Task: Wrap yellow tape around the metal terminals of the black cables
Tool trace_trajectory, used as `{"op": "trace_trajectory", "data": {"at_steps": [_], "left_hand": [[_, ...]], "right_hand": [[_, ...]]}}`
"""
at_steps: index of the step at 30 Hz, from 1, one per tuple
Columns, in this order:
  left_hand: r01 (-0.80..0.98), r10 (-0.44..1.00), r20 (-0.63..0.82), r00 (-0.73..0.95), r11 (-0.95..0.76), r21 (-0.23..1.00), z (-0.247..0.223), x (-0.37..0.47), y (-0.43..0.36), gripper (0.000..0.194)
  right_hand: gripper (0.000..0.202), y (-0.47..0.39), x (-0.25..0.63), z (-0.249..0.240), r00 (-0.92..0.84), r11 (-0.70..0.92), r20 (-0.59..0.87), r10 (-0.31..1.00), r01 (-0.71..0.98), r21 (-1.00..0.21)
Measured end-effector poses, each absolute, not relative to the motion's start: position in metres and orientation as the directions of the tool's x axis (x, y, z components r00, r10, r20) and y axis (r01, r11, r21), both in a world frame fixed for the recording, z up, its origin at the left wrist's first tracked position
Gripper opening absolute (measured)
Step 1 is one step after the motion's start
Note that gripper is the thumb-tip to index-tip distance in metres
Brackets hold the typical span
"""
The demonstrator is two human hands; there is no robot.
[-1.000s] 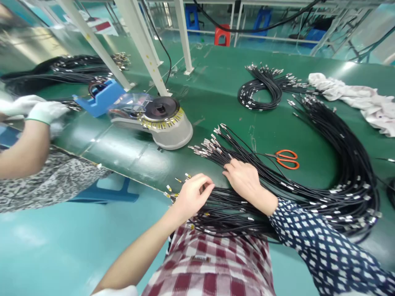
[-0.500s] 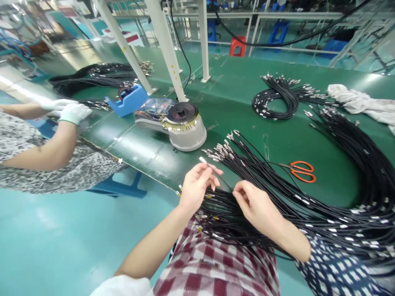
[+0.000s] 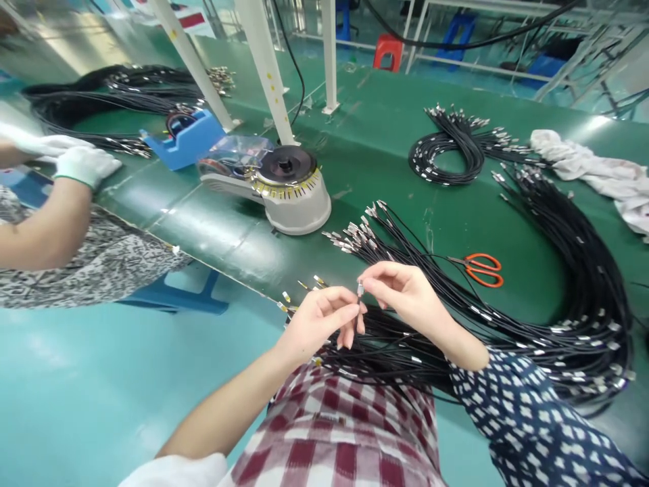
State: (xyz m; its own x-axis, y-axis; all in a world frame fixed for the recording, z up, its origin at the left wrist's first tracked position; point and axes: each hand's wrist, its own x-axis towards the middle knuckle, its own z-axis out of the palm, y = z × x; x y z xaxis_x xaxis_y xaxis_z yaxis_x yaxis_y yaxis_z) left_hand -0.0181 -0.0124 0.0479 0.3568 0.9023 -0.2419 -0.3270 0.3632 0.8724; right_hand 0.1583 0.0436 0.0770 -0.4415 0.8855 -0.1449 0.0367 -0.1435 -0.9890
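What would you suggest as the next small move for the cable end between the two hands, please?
I would probably hold the left hand steady and gently feel the silvery end piece with the right hand, since left fingers pinch the cable just below, right fingertips are at the piece, and its fit looks too small to judge.

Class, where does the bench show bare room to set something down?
Bare green tabletop shows between the grey dispenser and the coiled cables, and between that coil and the orange scissors. It is crowded near the left hand and right hand, where black cables spread.
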Motion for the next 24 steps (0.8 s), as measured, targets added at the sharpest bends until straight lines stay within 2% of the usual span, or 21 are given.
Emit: {"op": "trace_trajectory", "data": {"at_steps": [4,10,14,18,24], "left_hand": [[-0.382,0.915,-0.245,0.319,0.361,0.851,0.044,-0.018,-0.012,0.023],[-0.467,0.922,-0.264,0.283,0.373,0.802,0.029,-0.026,-0.004,0.032],[-0.513,0.922,-0.306,0.236,0.386,0.767,0.011,-0.031,0.001,0.035],[-0.531,0.905,-0.338,0.257,0.425,0.733,-0.003,-0.032,0.005,0.035],[-0.560,0.889,-0.338,0.310,0.458,0.690,-0.012,-0.031,0.006,0.036]], "right_hand": [[0.024,0.043,0.152,0.075,-0.499,-0.105,-0.096,0.861,0.011,-0.994],[0.028,0.074,0.140,0.070,-0.631,-0.084,-0.155,0.760,0.142,-0.986],[0.031,0.129,0.113,0.078,-0.379,-0.049,-0.098,0.920,0.137,-0.989],[0.033,0.193,0.082,0.090,-0.218,-0.061,-0.099,0.971,0.176,-0.982],[0.042,0.239,0.057,0.104,-0.220,-0.132,-0.196,0.956,0.277,-0.952]]}}
